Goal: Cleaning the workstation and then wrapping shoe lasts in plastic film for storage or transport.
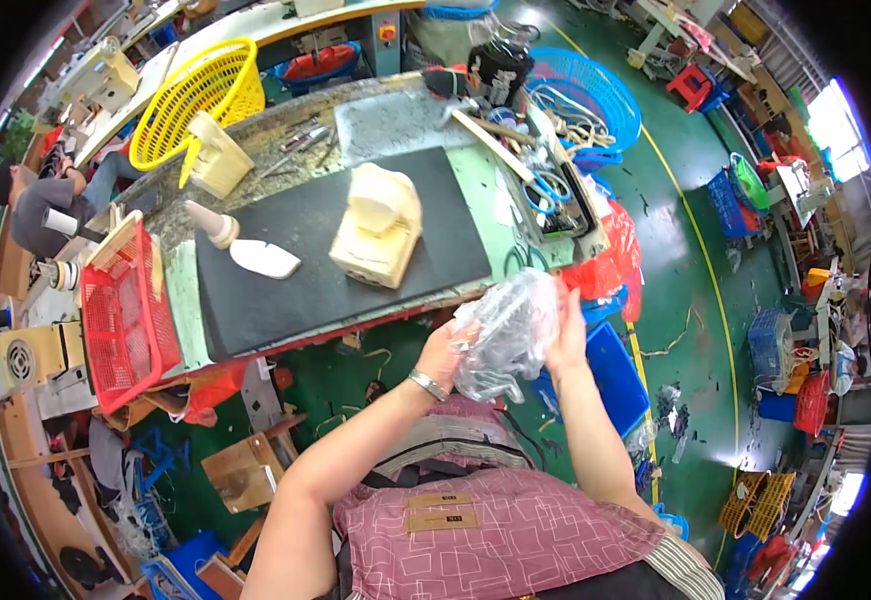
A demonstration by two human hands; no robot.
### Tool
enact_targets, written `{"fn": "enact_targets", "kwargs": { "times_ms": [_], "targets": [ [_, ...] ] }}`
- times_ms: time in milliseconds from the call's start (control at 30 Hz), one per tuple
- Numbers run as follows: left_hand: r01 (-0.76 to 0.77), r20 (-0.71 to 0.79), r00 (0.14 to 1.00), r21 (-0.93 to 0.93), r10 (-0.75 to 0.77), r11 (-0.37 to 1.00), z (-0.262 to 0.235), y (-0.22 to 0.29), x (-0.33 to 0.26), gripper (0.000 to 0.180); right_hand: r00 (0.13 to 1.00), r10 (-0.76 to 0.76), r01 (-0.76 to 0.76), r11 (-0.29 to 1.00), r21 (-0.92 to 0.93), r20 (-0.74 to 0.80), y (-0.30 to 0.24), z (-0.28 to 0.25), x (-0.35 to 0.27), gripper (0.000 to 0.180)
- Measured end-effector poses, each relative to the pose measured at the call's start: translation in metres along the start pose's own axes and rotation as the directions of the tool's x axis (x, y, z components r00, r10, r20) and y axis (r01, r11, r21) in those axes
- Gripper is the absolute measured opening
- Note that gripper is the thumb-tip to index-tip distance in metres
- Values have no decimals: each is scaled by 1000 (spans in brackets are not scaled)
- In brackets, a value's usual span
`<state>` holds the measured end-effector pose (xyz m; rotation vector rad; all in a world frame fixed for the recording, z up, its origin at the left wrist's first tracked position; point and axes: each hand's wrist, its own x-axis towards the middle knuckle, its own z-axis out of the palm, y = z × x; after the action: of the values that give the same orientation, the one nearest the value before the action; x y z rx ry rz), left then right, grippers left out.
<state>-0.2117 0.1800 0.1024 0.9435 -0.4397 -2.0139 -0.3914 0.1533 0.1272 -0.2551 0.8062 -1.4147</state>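
left hand (pixel 443 352), right hand (pixel 567 335), clear bag (pixel 506 335) between

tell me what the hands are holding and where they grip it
Both hands hold a crumpled clear plastic bag: the left hand at its left side, the right hand at its right edge.

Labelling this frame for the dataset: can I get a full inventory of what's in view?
crumpled clear plastic bag: 1, transparent, held between both hands at the bench's near edge
cream shoe last block: 1, cream, on the black bench mat
white shoe insole: 1, white, on the mat, left of the block
cream cone: 1, by the insole
red mesh basket: 1, bench's left end
yellow plastic basket: 1, far left
blue plastic basket: 1, far right
blue floor bin: 1, under the right hand
left hand: 1, wristwatch, fingers on the bag
right hand: 1, gripping the bag
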Motion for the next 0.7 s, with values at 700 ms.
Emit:
{"fn": "enact_targets", "kwargs": {
  "times_ms": [700],
  "targets": [
    [-444, 393, 853, 892, 343, 82, -60, 108, -50, 35, 962, 221, -214, 975, 61, -163, 119, 124, -8, 15]
  ]
}}
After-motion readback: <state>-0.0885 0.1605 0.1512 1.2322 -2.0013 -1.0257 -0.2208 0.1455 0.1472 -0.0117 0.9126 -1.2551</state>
